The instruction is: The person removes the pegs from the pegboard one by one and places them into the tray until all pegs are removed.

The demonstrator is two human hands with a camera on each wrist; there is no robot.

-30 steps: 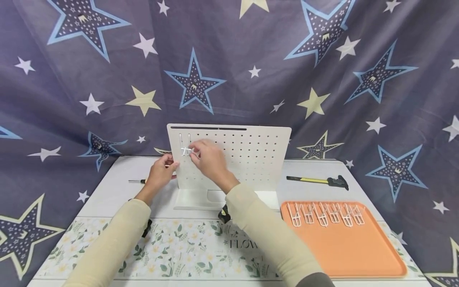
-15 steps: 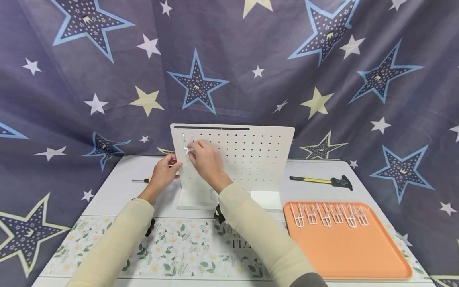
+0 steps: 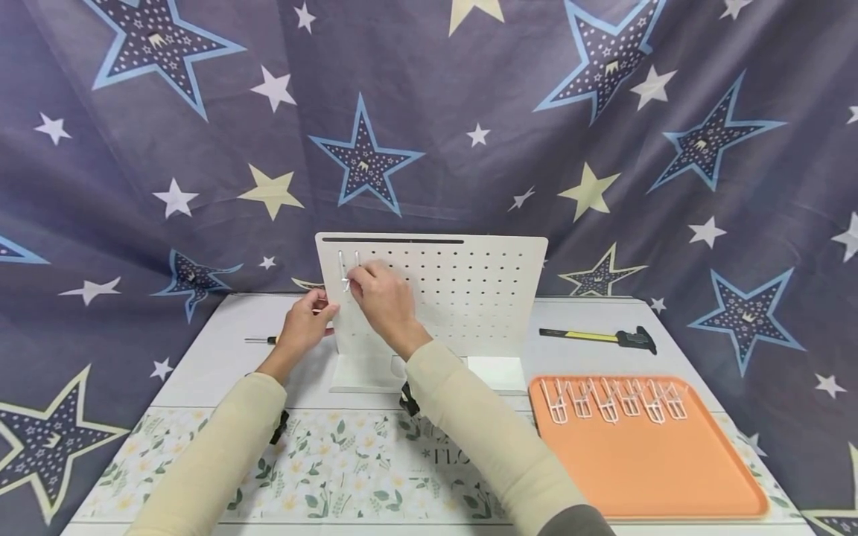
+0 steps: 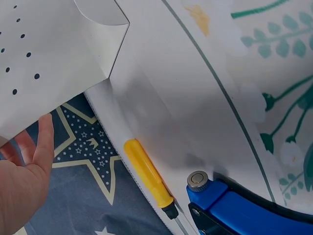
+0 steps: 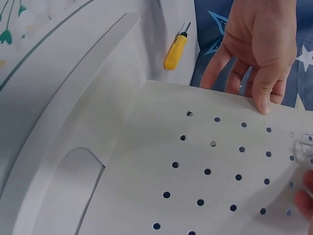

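A white pegboard point(image 3: 462, 327) stands upright on its base in the middle of the table. At its left edge my left hand point(image 3: 303, 325) grips the board, thumb point(image 5: 264, 100) on the front face and the other fingers behind. My right hand point(image 3: 385, 301) is at the upper left of the board, pinching a thin wire hook point(image 3: 342, 264) that lies against the holes. The fingertips cover part of that hook. In the right wrist view only a bit of the hook point(image 5: 306, 141) and fingertips show at the right border.
An orange tray point(image 3: 657, 476) at the right holds several white wire hooks point(image 3: 606, 406). Behind it lies a black-and-yellow caliper point(image 3: 603, 338). A yellow screwdriver point(image 4: 146, 169) lies left of the board, near a blue-and-black item point(image 4: 244, 208) with a metal knob. A star-patterned cloth hangs behind.
My right hand has shifted slightly left onto the hook, and its fingers cover more of the hook's crossbar. The left hand keeps its grip on the board's edge.
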